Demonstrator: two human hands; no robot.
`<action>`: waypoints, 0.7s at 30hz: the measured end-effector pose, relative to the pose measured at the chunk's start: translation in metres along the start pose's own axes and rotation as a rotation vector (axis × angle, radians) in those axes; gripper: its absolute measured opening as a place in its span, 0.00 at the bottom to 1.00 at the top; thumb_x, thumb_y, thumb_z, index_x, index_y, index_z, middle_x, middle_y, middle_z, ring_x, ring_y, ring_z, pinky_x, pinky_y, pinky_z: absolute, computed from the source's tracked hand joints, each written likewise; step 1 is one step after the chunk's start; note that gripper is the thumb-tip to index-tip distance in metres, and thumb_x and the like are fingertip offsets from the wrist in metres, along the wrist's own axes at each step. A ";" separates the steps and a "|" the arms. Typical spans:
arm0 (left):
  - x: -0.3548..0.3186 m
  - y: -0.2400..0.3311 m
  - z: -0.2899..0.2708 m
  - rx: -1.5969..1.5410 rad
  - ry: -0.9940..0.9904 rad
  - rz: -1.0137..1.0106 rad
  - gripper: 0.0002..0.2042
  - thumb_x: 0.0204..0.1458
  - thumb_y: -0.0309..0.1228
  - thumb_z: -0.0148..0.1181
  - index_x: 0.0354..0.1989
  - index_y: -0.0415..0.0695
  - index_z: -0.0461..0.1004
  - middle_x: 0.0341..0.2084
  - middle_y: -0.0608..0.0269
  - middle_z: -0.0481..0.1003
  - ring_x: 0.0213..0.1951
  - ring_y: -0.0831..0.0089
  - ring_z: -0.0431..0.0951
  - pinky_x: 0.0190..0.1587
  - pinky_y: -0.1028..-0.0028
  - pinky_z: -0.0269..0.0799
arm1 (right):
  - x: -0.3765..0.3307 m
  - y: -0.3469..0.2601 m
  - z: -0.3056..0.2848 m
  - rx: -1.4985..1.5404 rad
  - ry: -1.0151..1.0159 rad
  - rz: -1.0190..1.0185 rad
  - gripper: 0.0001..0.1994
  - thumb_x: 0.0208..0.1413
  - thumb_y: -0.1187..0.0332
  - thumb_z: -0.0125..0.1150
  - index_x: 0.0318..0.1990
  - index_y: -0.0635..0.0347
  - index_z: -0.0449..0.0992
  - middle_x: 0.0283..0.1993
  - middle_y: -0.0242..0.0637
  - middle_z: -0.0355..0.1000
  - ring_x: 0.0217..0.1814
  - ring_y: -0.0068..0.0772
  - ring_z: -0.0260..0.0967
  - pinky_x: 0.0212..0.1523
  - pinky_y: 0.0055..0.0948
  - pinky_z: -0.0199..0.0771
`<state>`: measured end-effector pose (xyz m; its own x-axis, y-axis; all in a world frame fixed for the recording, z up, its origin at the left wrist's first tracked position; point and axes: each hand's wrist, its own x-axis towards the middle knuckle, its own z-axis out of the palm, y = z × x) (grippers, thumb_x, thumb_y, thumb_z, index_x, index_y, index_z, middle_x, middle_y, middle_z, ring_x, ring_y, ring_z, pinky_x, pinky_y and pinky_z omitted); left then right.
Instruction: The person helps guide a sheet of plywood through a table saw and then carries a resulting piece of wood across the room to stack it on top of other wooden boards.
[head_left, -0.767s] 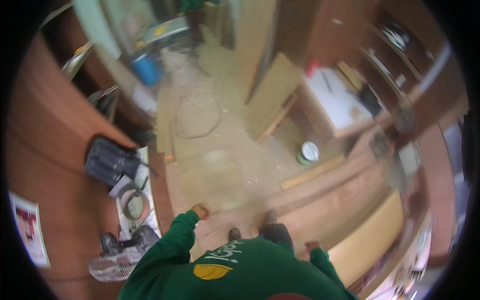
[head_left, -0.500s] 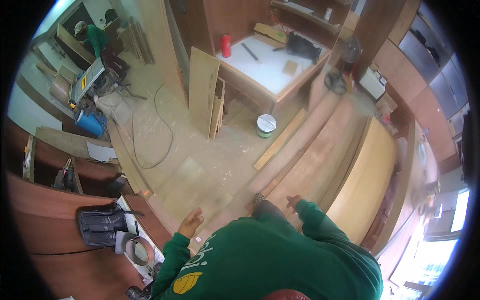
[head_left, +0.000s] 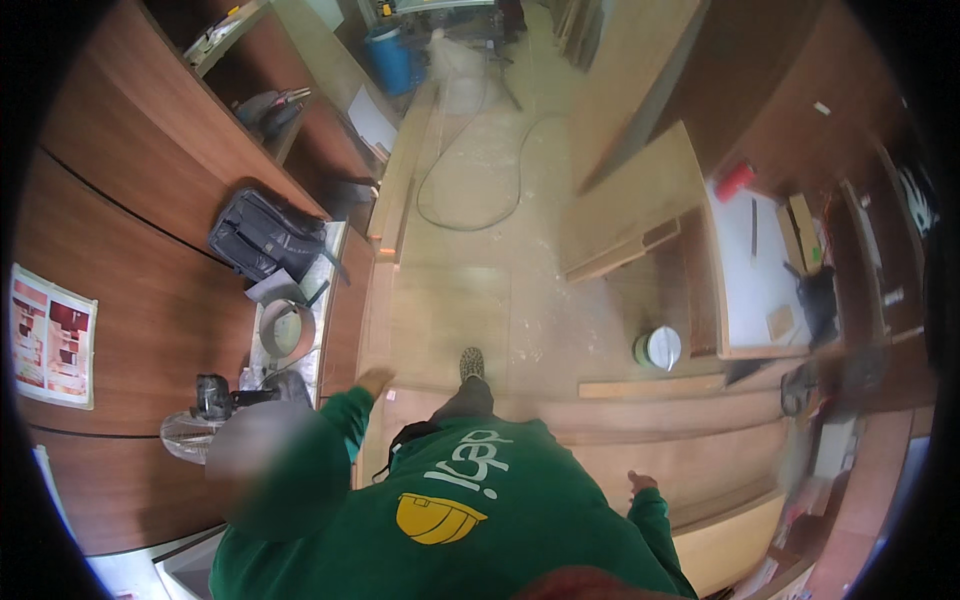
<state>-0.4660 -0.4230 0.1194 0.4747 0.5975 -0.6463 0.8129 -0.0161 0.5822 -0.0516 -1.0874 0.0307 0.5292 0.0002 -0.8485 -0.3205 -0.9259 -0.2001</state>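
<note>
Loosely bent, the fingers of the person's bare right hand (head_left: 640, 484) close on nothing that shows; the hand appears over the broad, flat, reddish-brown wooden panel (head_left: 715, 452), though whether it touches the surface cannot be told. The person's bare left hand (head_left: 374, 381) is blurred and partly cut off by its green sleeve, well to the left of the panel; its grip cannot be told. The panel lies low on the person's right, a narrow brown wooden plank (head_left: 690, 413) along its far side and a smooth, pale yellow wooden board (head_left: 735, 545) along its near side. Farther beyond the panel come a light-coloured timber strip (head_left: 650, 387) and a round, white-lidded tub with a green side (head_left: 663, 347). Judging by its breadth and length, the panel is likely heavy and awkward rather than fragile, stiff across its width but perhaps inclined to flex along its length. Its flat face looks smooth and may be slippery if dusty, so pressing on the face would give poor hold; both long edges, gripped from beneath near the middle, should balance it best, with care for its corners.
</note>
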 end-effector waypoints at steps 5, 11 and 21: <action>0.064 -0.106 0.017 0.434 -0.200 -0.353 0.28 0.51 0.53 0.50 0.51 0.43 0.71 0.52 0.47 0.68 0.55 0.54 0.67 0.59 0.60 0.59 | 0.007 -0.120 -0.032 0.331 -0.017 0.394 0.30 0.55 0.42 0.49 0.50 0.62 0.71 0.35 0.51 0.75 0.29 0.45 0.73 0.29 0.46 0.76; 0.221 -0.037 0.000 0.244 0.234 -0.195 0.33 0.52 0.58 0.45 0.54 0.40 0.67 0.55 0.45 0.65 0.57 0.53 0.64 0.60 0.59 0.56 | 0.024 -0.337 -0.059 0.260 -0.044 0.043 0.24 0.52 0.57 0.54 0.56 0.56 0.64 0.37 0.47 0.73 0.29 0.40 0.72 0.25 0.39 0.74; 0.252 0.172 -0.117 -0.503 0.323 0.209 0.26 0.49 0.42 0.60 0.53 0.40 0.68 0.52 0.48 0.69 0.51 0.61 0.72 0.54 0.70 0.66 | 0.067 -0.595 -0.029 0.051 -0.151 -0.410 0.26 0.51 0.70 0.61 0.59 0.53 0.60 0.36 0.43 0.71 0.25 0.34 0.69 0.19 0.28 0.67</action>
<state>-0.2458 -0.1815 0.1148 0.4165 0.8355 -0.3584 0.4190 0.1734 0.8913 0.1968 -0.5475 0.1069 0.5011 0.4226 -0.7552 -0.1479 -0.8180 -0.5559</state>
